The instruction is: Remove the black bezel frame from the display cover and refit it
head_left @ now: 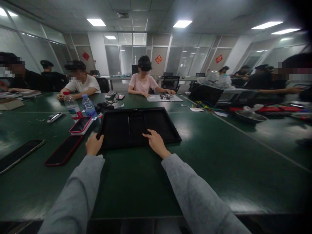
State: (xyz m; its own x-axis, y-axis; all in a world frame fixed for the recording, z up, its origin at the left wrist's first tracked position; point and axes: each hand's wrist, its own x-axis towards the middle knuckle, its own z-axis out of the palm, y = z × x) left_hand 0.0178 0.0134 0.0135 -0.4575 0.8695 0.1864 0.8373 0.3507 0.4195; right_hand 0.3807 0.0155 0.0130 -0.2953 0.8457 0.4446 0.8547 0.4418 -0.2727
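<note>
A flat black tray [168, 121] lies on the dark green table [219, 156] straight ahead of me. My left hand [94, 145] is curled around the tray's near left corner, gripping its edge. My right hand [156, 142] rests on the tray's near rim with the fingers stretched forward, the fingertips lying flat on the black surface. Both arms wear grey sleeves. The tray looks bare apart from thin ridges across its middle.
Left of the tray lie a red-cased phone [63, 150], a pink-cased phone [81, 125] and a dark phone [19, 155]. Two water bottles [72, 106] stand behind them. A tangle of cables [105, 105] sits past the tray. Several people sit around the table.
</note>
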